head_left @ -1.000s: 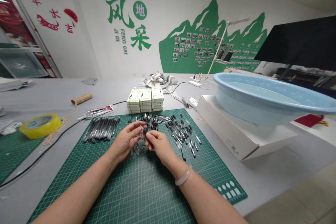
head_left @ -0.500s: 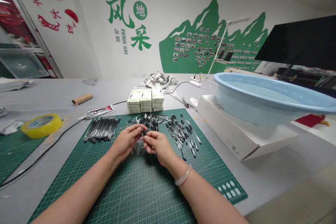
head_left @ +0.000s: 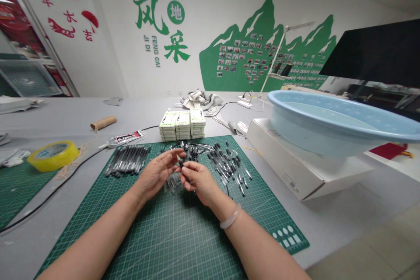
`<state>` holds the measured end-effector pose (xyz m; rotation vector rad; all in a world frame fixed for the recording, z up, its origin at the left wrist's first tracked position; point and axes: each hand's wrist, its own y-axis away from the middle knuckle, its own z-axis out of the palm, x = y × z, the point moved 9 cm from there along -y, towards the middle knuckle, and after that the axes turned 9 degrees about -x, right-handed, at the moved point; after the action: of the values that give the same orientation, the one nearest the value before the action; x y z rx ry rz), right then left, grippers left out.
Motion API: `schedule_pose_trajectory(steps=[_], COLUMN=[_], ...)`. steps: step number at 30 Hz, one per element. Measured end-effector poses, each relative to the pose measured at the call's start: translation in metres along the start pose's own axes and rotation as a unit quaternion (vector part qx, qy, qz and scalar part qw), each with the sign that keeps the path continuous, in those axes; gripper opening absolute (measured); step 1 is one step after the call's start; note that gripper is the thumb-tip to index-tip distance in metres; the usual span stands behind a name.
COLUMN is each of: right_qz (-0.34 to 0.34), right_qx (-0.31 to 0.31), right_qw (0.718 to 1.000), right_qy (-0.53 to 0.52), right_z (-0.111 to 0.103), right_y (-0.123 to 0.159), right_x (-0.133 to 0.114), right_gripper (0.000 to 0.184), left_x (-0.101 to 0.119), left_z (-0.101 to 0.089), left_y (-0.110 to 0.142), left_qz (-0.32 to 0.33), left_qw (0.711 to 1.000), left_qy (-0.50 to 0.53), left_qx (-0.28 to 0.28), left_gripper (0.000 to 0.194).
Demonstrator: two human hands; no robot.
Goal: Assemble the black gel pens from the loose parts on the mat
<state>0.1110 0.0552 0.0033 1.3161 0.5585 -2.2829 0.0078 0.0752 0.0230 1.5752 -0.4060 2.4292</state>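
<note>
We note a dark pen piece between the two hands, above the cutting mat, toward its far edge. Our right hand pinches it between thumb and fingers and is clearly the nearer. Long axis: slanted, upper end toward the mat's far-left corner, lower end running back into the right grip. Our left hand sits just left of the upper end, fingers half curled; we cannot tell whether they grip anything. Pen row near the far-left corner; loose pens by the right edge.
</note>
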Motion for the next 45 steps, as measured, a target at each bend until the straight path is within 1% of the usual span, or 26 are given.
schedule_pose_trajectory(steps=[2, 4, 5, 7, 9, 11, 13, 15, 17, 20, 23, 26, 28, 30, 31, 33, 34, 35, 37, 38, 39, 40, 41, 42, 43, 45], right_qz=[-0.026, -0.057, -0.071, -0.100, -0.110, -0.107, -0.102, -0.097, -0.096, -0.095, -0.094, -0.089, -0.086, -0.089, -0.091, -0.089, -0.083, -0.075, -0.066, -0.066, -0.070, -0.078, -0.087, -0.095, -0.101, -0.112], right_qx=[0.026, 0.060, 0.082, 0.121, 0.138, 0.140, 0.139, 0.140, 0.141, 0.144, 0.142, 0.135, 0.135, 0.140, 0.142, 0.143, 0.142, 0.139, 0.134, 0.131, 0.128, 0.125, 0.122, 0.119, 0.117, 0.113], right_qw=[0.999, 0.997, 0.994, 0.988, 0.984, 0.984, 0.985, 0.985, 0.985, 0.985, 0.985, 0.987, 0.987, 0.986, 0.985, 0.986, 0.986, 0.986, 0.985, 0.984, 0.983, 0.982, 0.981, 0.980, 0.979, 0.977], right_qy=[0.000, 0.003, 0.004, 0.001, -0.001, 0.001, 0.005, 0.008, 0.011, 0.016, 0.015, 0.022, 0.029, 0.026, 0.018, -0.014, -0.035, -0.056, -0.089, -0.101, -0.111, -0.120, -0.127, -0.132, -0.136, -0.143], right_z=[-0.009, -0.022, -0.030, -0.043, -0.050, -0.052, -0.051, -0.050, -0.049, -0.048, -0.046, -0.044, -0.044, -0.046, -0.048, -0.050, -0.049, -0.049, -0.046, -0.044, -0.043, -0.042, -0.042, -0.042, -0.042, -0.041], right_y=[0.000, 0.001, 0.002, 0.004, 0.004, 0.004, 0.005, 0.006, 0.007, 0.007, 0.007, 0.006, 0.006, 0.005, 0.005, 0.005, 0.004, 0.004, 0.003, 0.003, 0.002, 0.002, 0.002, 0.001, 0.001, 0.000], right_x=[-0.010, -0.022, -0.027, -0.034, -0.036, -0.035, -0.033, -0.032, -0.032, -0.033, -0.031, -0.029, -0.028, -0.029, -0.028, -0.026, -0.023, -0.020, -0.014, -0.012, -0.011, -0.010, -0.010, -0.010, -0.010, -0.011], right_gripper=[0.034, 0.036, 0.036, 0.037, 0.038, 0.039, 0.039, 0.039, 0.039, 0.038, 0.036, 0.035, 0.035, 0.034, 0.034, 0.032, 0.031, 0.030, 0.026, 0.025, 0.023, 0.022, 0.021, 0.021, 0.020, 0.020], left_x=[0.012, 0.025, 0.032, 0.045, 0.056, 0.062, 0.062, 0.061, 0.061, 0.064, 0.060, 0.050, 0.044, 0.042, 0.043, 0.046, 0.047, 0.047, 0.040, 0.032, 0.020, 0.006, -0.006, -0.017, -0.023, -0.030], left_z=[-0.017, -0.043, -0.056, -0.077, -0.088, -0.091, -0.090, -0.088, -0.090, -0.095, -0.093, -0.086, -0.085, -0.085, -0.084, -0.078, -0.071, -0.063, -0.041, -0.029, -0.016, -0.004, 0.008, 0.017, 0.024, 0.028], left_y=[-0.001, -0.001, 0.000, 0.004, 0.006, 0.005, 0.004, 0.002, 0.003, 0.006, 0.007, 0.005, 0.004, 0.004, 0.004, 0.004, 0.003, 0.003, 0.001, 0.000, -0.001, -0.001, -0.001, 0.001, 0.002, 0.003], left_qz=[0.022, 0.034, 0.035, 0.037, 0.028, 0.014, 0.003, 0.001, -0.005, -0.025, -0.040, -0.045, -0.050, -0.051, -0.048, -0.027, -0.011, 0.006, 0.022, 0.015, -0.009, -0.044, -0.073, -0.095, -0.104, -0.111], left_qw=[0.999, 0.989, 0.979, 0.946, 0.899, 0.837, 0.775, 0.731, 0.697, 0.644, 0.595, 0.564, 0.557, 0.560, 0.567, 0.597, 0.621, 0.654, 0.740, 0.789, 0.834, 0.871, 0.896, 0.911, 0.919, 0.923], left_qy=[-0.033, -0.116, -0.169, -0.281, -0.402, -0.520, -0.614, -0.670, -0.707, -0.752, -0.792, -0.816, -0.821, -0.818, -0.812, -0.791, -0.772, -0.746, -0.666, -0.611, -0.551, -0.490, -0.437, -0.398, -0.377, -0.365], left_qx=[0.033, 0.086, 0.113, 0.155, 0.173, 0.168, 0.150, 0.130, 0.123, 0.141, 0.132, 0.116, 0.118, 0.123, 0.128, 0.135, 0.132, 0.124, 0.087, 0.061, 0.028, -0.006, -0.030, -0.045, -0.049, -0.047], left_gripper=[0.041, 0.039, 0.038, 0.036, 0.031, 0.024, 0.020, 0.019, 0.019, 0.021, 0.023, 0.026, 0.027, 0.027, 0.027, 0.027, 0.026, 0.025, 0.023, 0.022, 0.023, 0.025, 0.027, 0.027, 0.026, 0.024])
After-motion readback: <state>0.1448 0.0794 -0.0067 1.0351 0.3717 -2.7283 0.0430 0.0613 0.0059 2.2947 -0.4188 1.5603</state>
